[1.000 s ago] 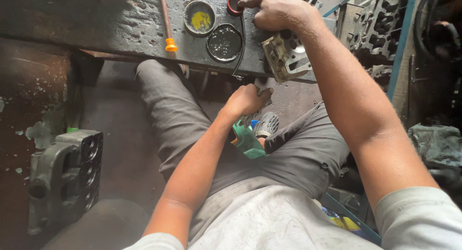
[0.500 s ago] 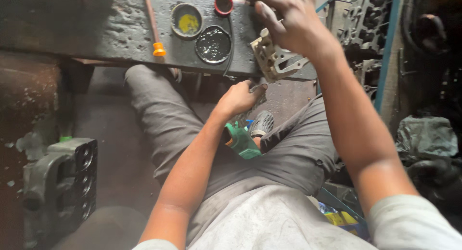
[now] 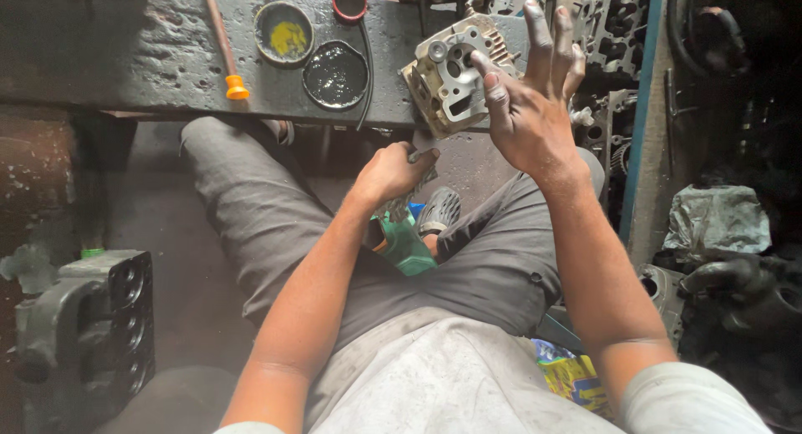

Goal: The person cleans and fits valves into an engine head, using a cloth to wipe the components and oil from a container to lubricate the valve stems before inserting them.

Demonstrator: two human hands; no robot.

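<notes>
Overhead, a grimy metal bench (image 3: 125, 58) runs across the top of the view, and everything else sits in relation to it. Below its front edge the person sits with grey-trousered legs (image 3: 251, 225) reaching under it. To the lower left of the bench, well apart from it, stands a dark cast block (image 3: 92, 334) with round bores in its side. Off the bench's right end, past a blue upright (image 3: 639, 125), lie more dark engine parts (image 3: 618, 20) and a crumpled grey rag (image 3: 718, 221).

On the bench's right part, at its front edge, rests a pale metal cylinder head (image 3: 447, 79), tilted up so that its ported face shows. The right hand (image 3: 530, 108) is on it from the right: the thumb lies across the face, the other fingers stand spread and straight above, so the hand is mostly open, steadying the part and not clasped round it.

Just under the bench edge, below the head, the left hand (image 3: 391, 173) is closed in a fist round the top of a green tool (image 3: 401, 238) that hangs between the knees; what kind of tool is hard to tell.

Left of the head on the bench sit a black-filled tin (image 3: 335, 75), a tin (image 3: 284, 33) with yellow paste, a small red lid (image 3: 349, 1), and an orange-handled rod (image 3: 224, 50).
</notes>
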